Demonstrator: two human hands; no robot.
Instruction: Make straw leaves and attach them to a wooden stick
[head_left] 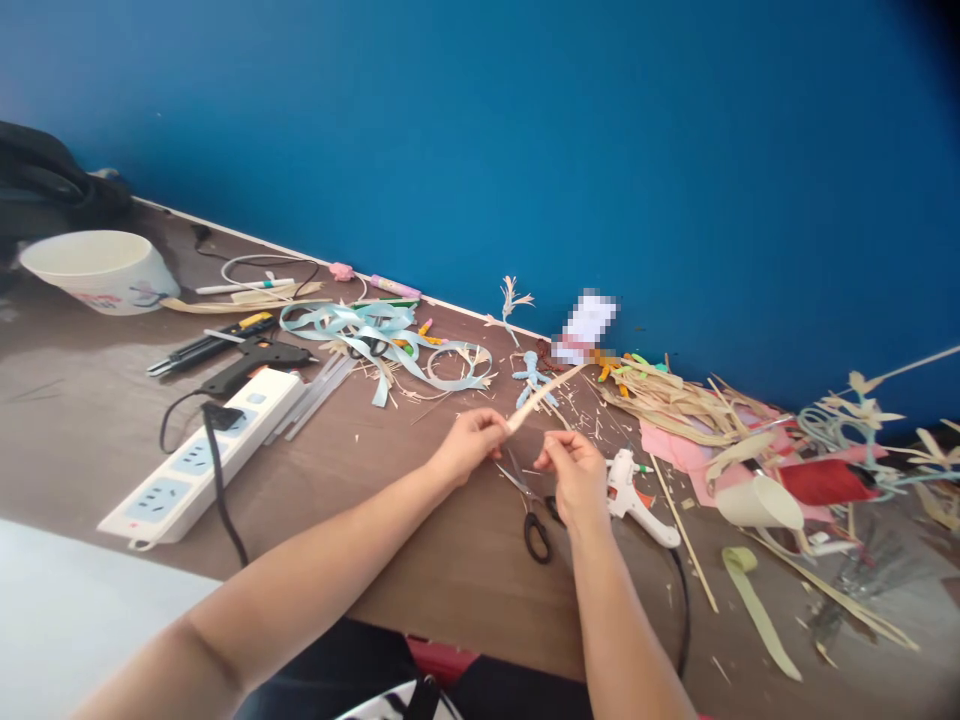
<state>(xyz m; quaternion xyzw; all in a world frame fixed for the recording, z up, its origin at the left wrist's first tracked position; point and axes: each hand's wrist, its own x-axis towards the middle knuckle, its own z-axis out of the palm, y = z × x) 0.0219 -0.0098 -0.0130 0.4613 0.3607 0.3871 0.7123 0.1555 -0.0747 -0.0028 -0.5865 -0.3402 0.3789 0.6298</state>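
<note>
Beyond the scissors (537, 540), left fingers (495, 432) pinch a pale strip (541, 399) slanting away rightward; right fingers (555, 450) curl nearby, grip unclear.

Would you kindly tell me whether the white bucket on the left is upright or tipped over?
Upright: the white bucket stands with its wide rim facing up and its narrower base on the table.

The only view looks forward and down from the person's head, near above a flat brown tabletop (442, 580). It faces a smooth blue wall (450, 150) beyond.
</note>
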